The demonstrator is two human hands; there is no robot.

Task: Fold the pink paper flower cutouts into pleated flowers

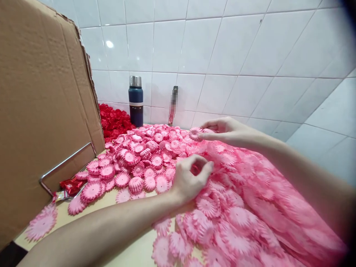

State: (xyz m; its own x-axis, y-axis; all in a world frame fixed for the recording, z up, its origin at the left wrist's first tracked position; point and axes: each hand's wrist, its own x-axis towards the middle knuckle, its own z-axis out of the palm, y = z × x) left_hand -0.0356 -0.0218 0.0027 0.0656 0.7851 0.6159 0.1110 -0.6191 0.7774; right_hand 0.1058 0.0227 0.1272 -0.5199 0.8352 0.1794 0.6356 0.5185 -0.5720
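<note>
My right hand (225, 129) pinches a pink artificial flower petal piece (195, 133) between thumb and fingers, just above the heap. A second pink edge shows behind it, partly covered by the fingers. Lower and to the left, my left hand (191, 174) has its fingers curled and the thumb tip close to the index finger. What lies in that pinch, if anything, I cannot make out. Around and beneath both hands spreads a heap of round, frilled pink petal pieces (157, 160), many with a small centre hole. Translucent pink material (278, 207) blurs the heap's right side.
A tall cardboard box (47, 111) stands at the left. Red petal pieces (115, 120) are piled at the back beside a dark blue bottle (136, 102). A metal wire frame (66, 162) and a red wrapper (71, 185) lie near the box. White tiled wall (205, 44) closes the back.
</note>
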